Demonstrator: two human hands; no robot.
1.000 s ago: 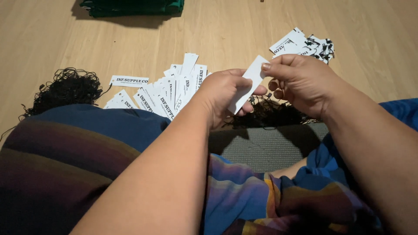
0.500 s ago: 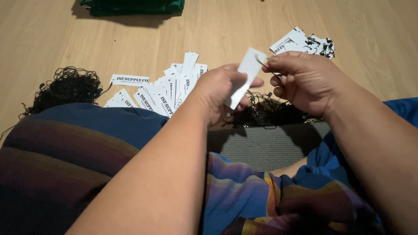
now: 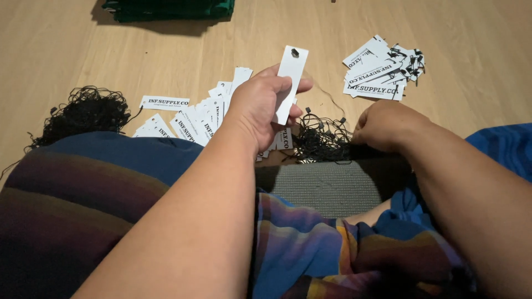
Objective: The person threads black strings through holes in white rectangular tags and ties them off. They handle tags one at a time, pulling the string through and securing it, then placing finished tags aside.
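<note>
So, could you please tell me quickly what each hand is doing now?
Left hand: closed on a white tag.
Right hand: curled at the black strings; grip hidden.

Lighting: warm, even, moderately bright indoor light. Shadows: soft, dark patch beneath green object [image 3: 169, 8]. Glare: none. Focus: floor [image 3: 66, 50] sharp below it; near forearms slightly soft.

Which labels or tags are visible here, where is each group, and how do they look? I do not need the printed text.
Held tag: in the left hand, upright; white rectangle with a hole near the top.
Loose tags: on the wooden floor left of that hand; white rectangles with black print, overlapping.
Strung tags: top right on the floor; white with black print and black strings at one end.
No packages, signs or screens.
</note>
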